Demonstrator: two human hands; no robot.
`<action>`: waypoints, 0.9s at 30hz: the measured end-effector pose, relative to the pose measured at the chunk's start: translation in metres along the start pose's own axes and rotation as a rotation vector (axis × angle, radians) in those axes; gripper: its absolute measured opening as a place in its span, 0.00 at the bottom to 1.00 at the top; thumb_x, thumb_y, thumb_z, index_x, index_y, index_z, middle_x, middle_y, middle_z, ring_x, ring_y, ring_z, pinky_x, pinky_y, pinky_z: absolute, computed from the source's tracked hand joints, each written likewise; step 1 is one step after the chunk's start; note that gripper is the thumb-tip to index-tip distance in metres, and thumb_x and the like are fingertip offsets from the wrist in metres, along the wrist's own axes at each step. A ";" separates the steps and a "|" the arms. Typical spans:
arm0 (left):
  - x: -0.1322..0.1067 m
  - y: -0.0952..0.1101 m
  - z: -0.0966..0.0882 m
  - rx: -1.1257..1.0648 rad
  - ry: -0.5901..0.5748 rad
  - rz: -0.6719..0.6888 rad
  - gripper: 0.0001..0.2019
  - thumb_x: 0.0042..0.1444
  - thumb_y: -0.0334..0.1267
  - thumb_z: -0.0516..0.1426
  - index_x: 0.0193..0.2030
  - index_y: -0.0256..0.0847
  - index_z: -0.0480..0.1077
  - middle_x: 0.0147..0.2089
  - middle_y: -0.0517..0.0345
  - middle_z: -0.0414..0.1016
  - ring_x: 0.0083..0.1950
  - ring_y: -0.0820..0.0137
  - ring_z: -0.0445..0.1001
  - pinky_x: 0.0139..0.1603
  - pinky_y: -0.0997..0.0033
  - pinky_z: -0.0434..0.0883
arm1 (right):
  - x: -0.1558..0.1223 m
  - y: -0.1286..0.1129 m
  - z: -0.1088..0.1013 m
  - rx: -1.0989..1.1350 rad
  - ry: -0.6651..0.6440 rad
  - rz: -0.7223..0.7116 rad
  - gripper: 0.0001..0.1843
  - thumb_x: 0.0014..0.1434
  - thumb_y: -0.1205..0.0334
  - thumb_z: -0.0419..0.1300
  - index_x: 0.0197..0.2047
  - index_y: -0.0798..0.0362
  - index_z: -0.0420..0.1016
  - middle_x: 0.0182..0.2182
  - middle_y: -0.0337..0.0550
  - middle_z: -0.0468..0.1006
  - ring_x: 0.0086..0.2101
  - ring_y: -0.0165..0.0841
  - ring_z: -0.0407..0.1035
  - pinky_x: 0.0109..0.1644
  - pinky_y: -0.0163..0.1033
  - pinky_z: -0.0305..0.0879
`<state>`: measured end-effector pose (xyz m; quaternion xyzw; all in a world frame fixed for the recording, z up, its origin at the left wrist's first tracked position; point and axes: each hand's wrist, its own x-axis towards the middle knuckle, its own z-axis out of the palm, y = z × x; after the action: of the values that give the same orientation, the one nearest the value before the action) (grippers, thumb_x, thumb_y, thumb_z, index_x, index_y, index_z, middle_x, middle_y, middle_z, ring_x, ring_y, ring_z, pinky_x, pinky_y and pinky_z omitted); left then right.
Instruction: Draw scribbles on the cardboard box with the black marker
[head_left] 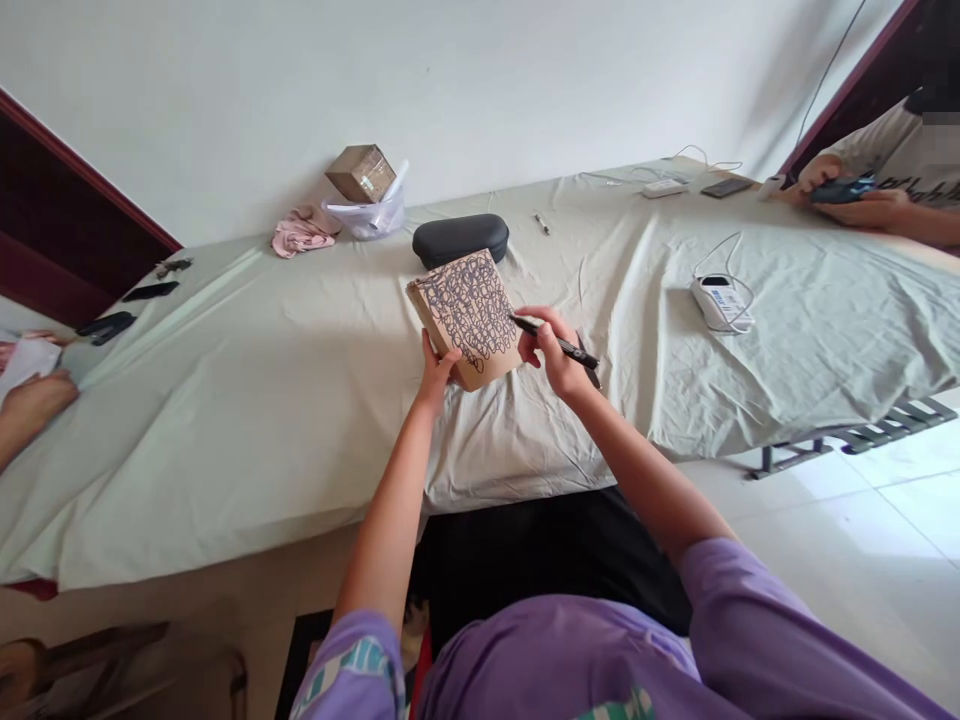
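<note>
Left hand (437, 372) was clamped on the lower edge of a small brown cardboard box covered in black scribbles (466, 318), tilted up over the pale green sheet-covered table (225, 400). Right hand (556, 352) pinched a black marker pen (555, 343), tip at the box's side. The box looked light and stiff, so gripping the edges seemed safest.

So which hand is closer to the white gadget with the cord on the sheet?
Right. The right hand, holding a black marker pen, is nearer the white corded device; the left hand holds the scribbled brown cardboard box, farther away.
</note>
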<state>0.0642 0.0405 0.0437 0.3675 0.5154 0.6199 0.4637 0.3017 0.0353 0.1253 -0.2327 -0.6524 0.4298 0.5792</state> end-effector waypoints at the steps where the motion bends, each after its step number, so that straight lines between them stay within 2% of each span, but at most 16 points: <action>1: 0.007 0.004 0.002 -0.002 -0.021 -0.006 0.60 0.51 0.55 0.72 0.86 0.54 0.47 0.73 0.46 0.76 0.69 0.47 0.77 0.55 0.54 0.78 | 0.004 0.003 0.003 -0.007 -0.020 0.018 0.24 0.75 0.35 0.57 0.57 0.44 0.75 0.23 0.31 0.71 0.24 0.31 0.62 0.31 0.39 0.61; 3: 0.021 0.011 0.002 -0.013 -0.063 -0.006 0.52 0.52 0.55 0.71 0.82 0.53 0.58 0.72 0.48 0.77 0.68 0.46 0.77 0.52 0.56 0.77 | 0.016 0.013 0.010 -0.047 -0.052 0.035 0.22 0.72 0.41 0.61 0.61 0.44 0.74 0.26 0.32 0.75 0.28 0.33 0.69 0.36 0.40 0.66; 5: 0.034 0.013 0.002 -0.036 -0.087 0.015 0.45 0.53 0.56 0.70 0.77 0.51 0.65 0.69 0.50 0.79 0.66 0.50 0.78 0.51 0.60 0.77 | 0.031 0.027 0.018 -0.115 -0.071 0.021 0.17 0.67 0.48 0.63 0.55 0.46 0.77 0.30 0.35 0.80 0.33 0.35 0.74 0.42 0.42 0.70; 7: 0.047 0.012 0.002 -0.068 -0.104 0.055 0.42 0.54 0.57 0.69 0.74 0.47 0.68 0.67 0.50 0.80 0.64 0.54 0.79 0.52 0.63 0.78 | 0.046 0.041 0.026 -0.192 -0.076 -0.008 0.13 0.64 0.52 0.63 0.47 0.47 0.81 0.33 0.39 0.83 0.34 0.36 0.75 0.43 0.43 0.71; 10: 0.066 0.004 0.002 -0.089 -0.125 0.114 0.43 0.57 0.59 0.67 0.74 0.40 0.66 0.65 0.48 0.81 0.63 0.55 0.80 0.56 0.63 0.77 | 0.069 0.060 0.040 -0.312 -0.059 -0.068 0.09 0.60 0.56 0.60 0.37 0.48 0.81 0.28 0.38 0.80 0.30 0.36 0.72 0.45 0.45 0.70; 12: 0.076 -0.006 0.001 -0.099 -0.125 0.147 0.47 0.57 0.62 0.66 0.77 0.37 0.63 0.66 0.46 0.81 0.64 0.54 0.81 0.58 0.61 0.77 | 0.082 0.071 0.049 -0.375 -0.053 -0.109 0.08 0.57 0.58 0.58 0.34 0.47 0.78 0.25 0.37 0.78 0.28 0.36 0.70 0.48 0.47 0.70; 15: 0.084 -0.022 -0.003 -0.141 -0.089 0.202 0.53 0.58 0.65 0.65 0.82 0.41 0.54 0.74 0.43 0.75 0.70 0.51 0.77 0.62 0.58 0.76 | 0.098 0.087 0.057 -0.426 -0.078 -0.148 0.05 0.55 0.58 0.58 0.30 0.46 0.74 0.24 0.37 0.78 0.28 0.37 0.68 0.50 0.49 0.68; 18: 0.088 -0.033 -0.007 -0.172 -0.067 0.212 0.54 0.58 0.62 0.67 0.84 0.42 0.51 0.76 0.40 0.72 0.72 0.50 0.75 0.64 0.58 0.76 | 0.106 0.100 0.058 -0.435 -0.134 -0.175 0.08 0.57 0.56 0.59 0.27 0.46 0.73 0.26 0.40 0.81 0.31 0.39 0.70 0.51 0.51 0.66; 23: 0.095 -0.037 -0.011 -0.186 -0.034 0.187 0.54 0.59 0.57 0.68 0.85 0.41 0.51 0.71 0.40 0.76 0.67 0.51 0.78 0.61 0.58 0.76 | 0.109 0.105 0.054 -0.350 -0.136 -0.184 0.08 0.59 0.58 0.57 0.28 0.45 0.74 0.27 0.40 0.80 0.34 0.41 0.70 0.47 0.50 0.66; 27: 0.098 -0.037 -0.011 -0.188 -0.020 0.188 0.55 0.57 0.58 0.69 0.85 0.39 0.52 0.72 0.42 0.76 0.69 0.50 0.78 0.63 0.60 0.77 | 0.110 0.102 0.057 -0.444 -0.175 -0.176 0.09 0.60 0.59 0.57 0.28 0.46 0.73 0.26 0.39 0.79 0.31 0.39 0.68 0.50 0.51 0.65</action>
<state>0.0319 0.1319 0.0033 0.3756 0.4135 0.7025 0.4410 0.2036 0.1597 0.1042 -0.2583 -0.7964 0.2423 0.4902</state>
